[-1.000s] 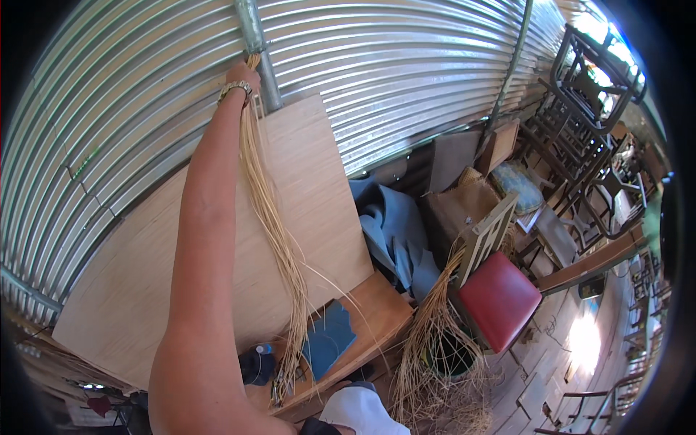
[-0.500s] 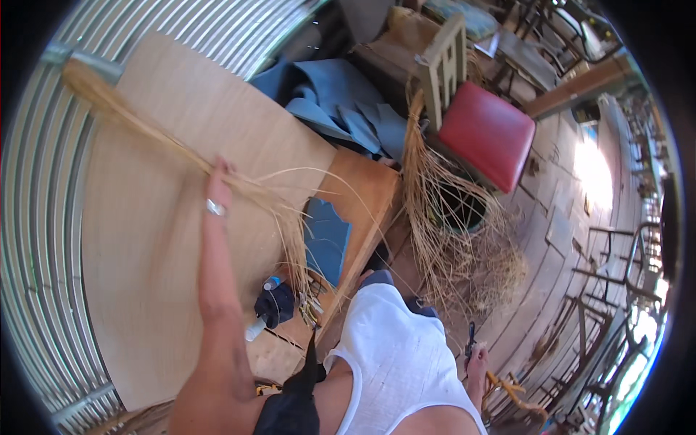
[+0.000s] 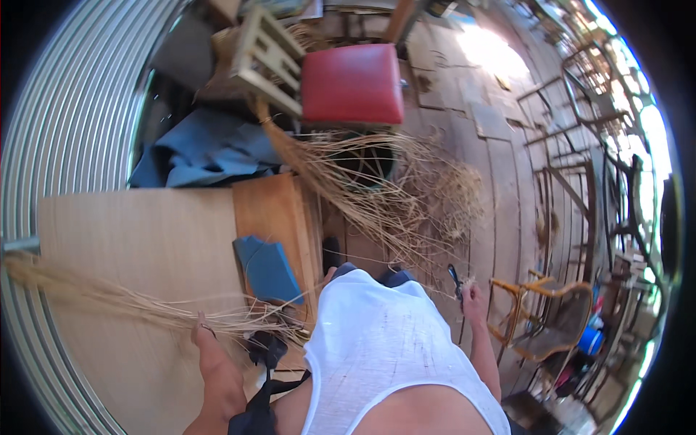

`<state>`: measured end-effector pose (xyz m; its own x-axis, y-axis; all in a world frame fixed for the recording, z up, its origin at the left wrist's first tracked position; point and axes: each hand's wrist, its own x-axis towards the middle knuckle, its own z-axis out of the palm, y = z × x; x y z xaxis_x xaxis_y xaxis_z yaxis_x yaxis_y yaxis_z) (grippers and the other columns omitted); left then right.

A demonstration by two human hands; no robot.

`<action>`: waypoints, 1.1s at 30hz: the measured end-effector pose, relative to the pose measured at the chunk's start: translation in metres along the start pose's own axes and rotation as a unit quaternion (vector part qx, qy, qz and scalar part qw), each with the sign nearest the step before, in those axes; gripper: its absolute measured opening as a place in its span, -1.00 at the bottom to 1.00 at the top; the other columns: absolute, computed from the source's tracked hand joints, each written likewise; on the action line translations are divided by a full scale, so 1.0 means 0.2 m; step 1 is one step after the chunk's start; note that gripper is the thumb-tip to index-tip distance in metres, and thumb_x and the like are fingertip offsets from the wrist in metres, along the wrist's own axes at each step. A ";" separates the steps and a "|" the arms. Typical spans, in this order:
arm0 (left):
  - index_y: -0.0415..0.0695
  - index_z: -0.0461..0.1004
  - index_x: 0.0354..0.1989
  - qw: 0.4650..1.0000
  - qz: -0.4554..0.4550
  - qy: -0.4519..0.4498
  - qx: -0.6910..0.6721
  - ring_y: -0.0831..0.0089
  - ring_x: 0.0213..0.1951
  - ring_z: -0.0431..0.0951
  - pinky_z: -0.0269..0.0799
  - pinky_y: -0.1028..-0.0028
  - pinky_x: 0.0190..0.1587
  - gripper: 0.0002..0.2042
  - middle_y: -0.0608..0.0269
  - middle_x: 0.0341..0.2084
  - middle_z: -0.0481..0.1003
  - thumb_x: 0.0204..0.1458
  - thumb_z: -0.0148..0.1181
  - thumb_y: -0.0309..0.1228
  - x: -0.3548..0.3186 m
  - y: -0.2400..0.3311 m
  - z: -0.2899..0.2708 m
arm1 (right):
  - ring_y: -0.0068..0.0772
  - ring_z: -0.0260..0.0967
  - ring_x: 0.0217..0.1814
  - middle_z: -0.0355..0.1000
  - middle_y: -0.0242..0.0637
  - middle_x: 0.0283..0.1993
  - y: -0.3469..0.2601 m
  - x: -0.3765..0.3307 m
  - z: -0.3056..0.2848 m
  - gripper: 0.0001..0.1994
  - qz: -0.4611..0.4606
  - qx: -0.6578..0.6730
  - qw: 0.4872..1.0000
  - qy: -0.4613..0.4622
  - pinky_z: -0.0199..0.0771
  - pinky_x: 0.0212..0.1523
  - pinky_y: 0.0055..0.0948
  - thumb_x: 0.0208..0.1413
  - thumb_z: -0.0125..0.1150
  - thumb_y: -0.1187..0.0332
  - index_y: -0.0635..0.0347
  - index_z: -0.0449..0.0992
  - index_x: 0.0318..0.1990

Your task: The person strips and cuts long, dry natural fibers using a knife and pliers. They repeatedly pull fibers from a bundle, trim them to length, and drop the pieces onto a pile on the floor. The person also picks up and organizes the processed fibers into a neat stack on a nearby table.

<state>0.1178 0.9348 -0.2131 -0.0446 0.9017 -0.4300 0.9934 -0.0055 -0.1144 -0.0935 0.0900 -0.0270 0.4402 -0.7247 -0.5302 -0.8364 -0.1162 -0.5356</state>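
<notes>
My left hand is closed round a long bundle of pale rattan-like strands, which stretches over the light wooden tabletop. Its thin loose ends trail toward my body, across the table's right part. In my right hand, out to the right above the floor, is a small dark tool; its kind is too small to make out. A blue sheet piece lies on the table's browner part near the strand ends.
Beyond the table stands a chair with a red seat. A second strand bundle hangs by it over a dark green bin, with loose strands on the plank floor. Crumpled blue sheeting lies behind the table; a rattan chair stands right.
The view has turned rightward, so table and red chair appear farther left. The bundle in my left hand lies lower in the picture. Both hands keep their hold.
</notes>
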 end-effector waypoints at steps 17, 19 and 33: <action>-0.16 0.18 0.24 0.122 0.557 -0.767 0.293 0.44 -0.28 0.41 0.40 0.46 -0.25 -0.41 0.22 -0.24 0.40 -0.03 0.18 -0.52 -4.04 -0.53 0.67 | -0.69 0.24 -0.74 0.42 -0.32 -0.57 -0.13 -0.31 -0.71 -0.76 0.032 0.358 0.875 -0.325 0.18 -0.73 -0.70 0.25 0.04 0.19 0.19 0.33 -0.17; -0.19 0.28 0.18 0.130 0.615 -0.700 0.339 0.51 -0.44 0.37 0.38 0.50 -0.38 -0.55 0.30 -0.46 0.40 0.06 0.08 -0.49 -4.12 -0.60 0.63 | -0.69 0.25 -0.73 0.43 -0.31 -0.54 -0.04 -0.37 -0.82 -0.69 0.018 0.374 0.884 -0.278 0.20 -0.73 -0.70 0.24 0.05 0.22 0.25 0.30 -0.01; -0.06 0.43 0.03 0.275 0.855 -0.166 0.407 -0.02 -0.11 0.53 0.47 0.18 -0.06 -0.67 -0.10 -0.02 0.41 0.05 -0.01 -0.41 -3.98 -0.19 1.33 | -0.69 0.20 -0.76 0.40 -0.33 -0.62 0.27 -0.68 -0.87 -0.74 -0.032 0.480 0.871 -0.102 0.12 -0.75 -0.70 0.25 0.06 0.26 0.19 0.31 -0.02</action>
<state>0.0868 0.1033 -0.1044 0.2727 -0.8088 -0.5210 -0.7552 -0.5155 0.4049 -0.2551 0.0630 0.1309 0.6056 -0.5909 -0.5329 -0.1935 0.5403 -0.8189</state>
